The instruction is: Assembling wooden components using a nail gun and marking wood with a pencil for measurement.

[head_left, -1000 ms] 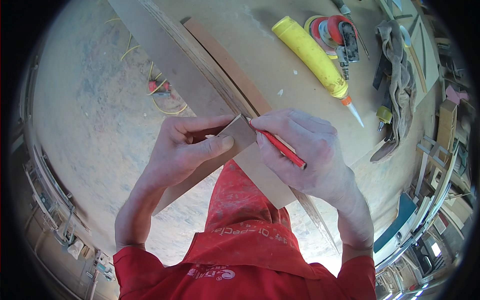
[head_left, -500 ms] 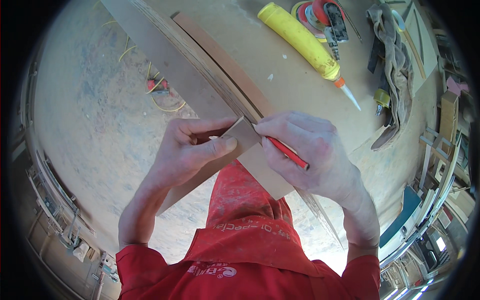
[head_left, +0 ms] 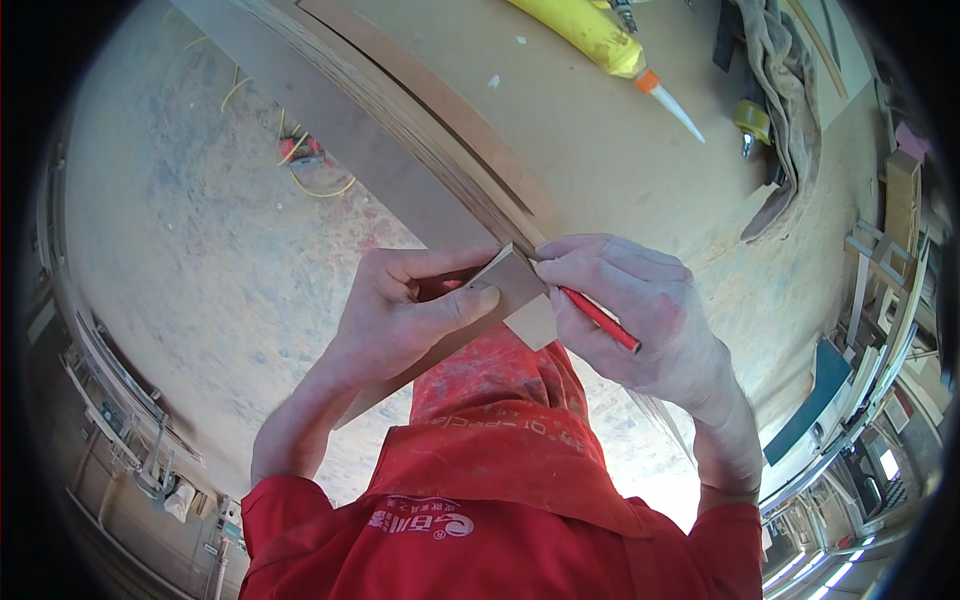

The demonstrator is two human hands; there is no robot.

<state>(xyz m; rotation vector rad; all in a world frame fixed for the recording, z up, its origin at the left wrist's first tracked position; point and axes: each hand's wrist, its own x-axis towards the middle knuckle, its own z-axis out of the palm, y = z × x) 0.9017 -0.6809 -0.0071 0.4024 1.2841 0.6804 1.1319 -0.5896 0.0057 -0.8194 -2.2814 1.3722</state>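
Note:
My left hand [head_left: 410,310] is closed on a thin brown board strip [head_left: 517,281], thumb on its face and fingers behind. The strip slants from lower left up to the bench edge, its end near the stacked edges of long panels [head_left: 440,150]. In my right hand [head_left: 635,310] is a red pencil [head_left: 603,320], its back end pointing down and right. The pencil's tip is hidden by my fingers, close to the strip's end. A paler board piece [head_left: 533,322] shows below the strip, between my hands.
On the bench top [head_left: 600,170] lie a yellow glue bottle [head_left: 590,38] with a white nozzle, a grey cloth [head_left: 785,110] and a yellow-collared metal fitting [head_left: 750,125]. A red tool with a yellow cord [head_left: 300,152] rests on the floor at left. Wooden pieces [head_left: 900,210] stand at right.
Both hands, with strip and pencil, have shifted slightly right and down in view. The bench things have slid up and left, the sander out of sight. Less of the paler board shows.

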